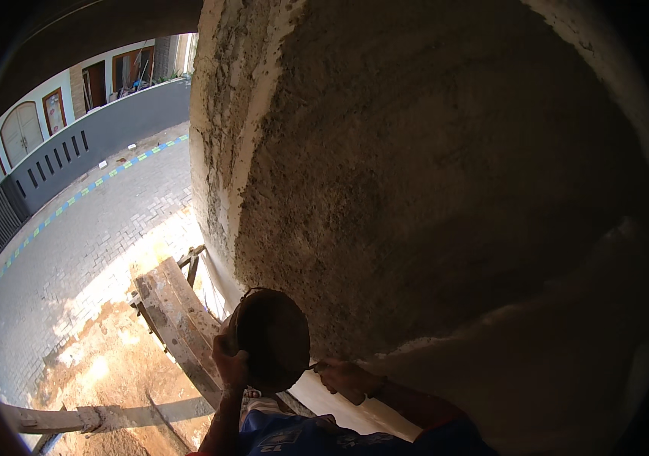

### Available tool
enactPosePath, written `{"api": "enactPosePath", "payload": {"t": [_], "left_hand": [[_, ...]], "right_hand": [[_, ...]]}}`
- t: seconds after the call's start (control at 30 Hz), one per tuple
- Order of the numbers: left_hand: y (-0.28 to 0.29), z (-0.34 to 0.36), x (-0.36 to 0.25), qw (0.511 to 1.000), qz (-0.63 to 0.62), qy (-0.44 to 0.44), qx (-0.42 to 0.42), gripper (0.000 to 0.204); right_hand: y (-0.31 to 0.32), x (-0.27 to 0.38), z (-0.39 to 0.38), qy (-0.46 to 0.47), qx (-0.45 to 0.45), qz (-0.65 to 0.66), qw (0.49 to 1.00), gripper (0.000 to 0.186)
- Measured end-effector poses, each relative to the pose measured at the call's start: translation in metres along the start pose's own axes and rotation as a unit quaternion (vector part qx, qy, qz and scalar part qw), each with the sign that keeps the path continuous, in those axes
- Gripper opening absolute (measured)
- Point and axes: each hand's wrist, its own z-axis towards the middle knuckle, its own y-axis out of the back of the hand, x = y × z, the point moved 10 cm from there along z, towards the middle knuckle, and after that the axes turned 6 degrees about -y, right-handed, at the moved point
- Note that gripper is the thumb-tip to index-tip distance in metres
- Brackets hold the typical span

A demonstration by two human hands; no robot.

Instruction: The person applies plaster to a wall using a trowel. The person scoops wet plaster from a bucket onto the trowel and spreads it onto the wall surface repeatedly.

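A dark round bucket (273,338) is tilted with its mouth toward me, in front of the rough wall's lower left. My left hand (231,363) grips its left rim, fingers closed. The inside is too dark to make out. Just right of the bucket, my right hand (343,378) is closed around the handle of a trowel (314,367); only a small part of the tool shows beside the bucket. Behind both hands rises a wall with rough, dark wet-looking mortar (339,190). A smoother pale band (446,342) crosses it lower down.
Wooden scaffold planks (176,311) run below me at the left, with a pole (58,418) further down. Sandy ground (112,357) and a paved street (89,243) lie far below. Across the street stand a grey fence wall (112,125) and a house (24,129).
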Motion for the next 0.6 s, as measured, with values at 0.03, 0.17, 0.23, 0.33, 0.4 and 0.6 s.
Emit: {"api": "enactPosePath", "payload": {"t": [0.03,0.17,0.23,0.33,0.4,0.6], "left_hand": [[-0.012,-0.004,-0.007,1.0,-0.017,-0.011,0.007,0.041],[-0.046,-0.012,-0.026,0.997,-0.033,-0.053,0.046,0.042],[-0.061,-0.015,-0.029,0.996,-0.035,-0.053,0.069,0.05],[-0.078,-0.016,-0.039,0.99,-0.089,-0.068,0.083,0.048],[-0.088,-0.012,-0.05,0.987,-0.072,-0.08,0.118,0.048],[-0.113,0.008,-0.095,0.957,-0.044,-0.156,0.239,0.052]], "right_hand": [[0.004,-0.004,0.006,0.017,-0.051,0.011,0.999,0.027],[0.02,0.002,0.029,0.102,-0.066,0.027,0.992,0.028],[0.032,0.004,0.039,0.143,-0.094,0.025,0.985,0.029],[0.041,0.025,0.042,0.255,-0.18,-0.119,0.942,0.028],[0.026,0.045,0.035,0.356,-0.205,-0.32,0.854,0.029],[0.056,0.054,0.013,0.375,-0.045,-0.382,0.843,0.04]]}}
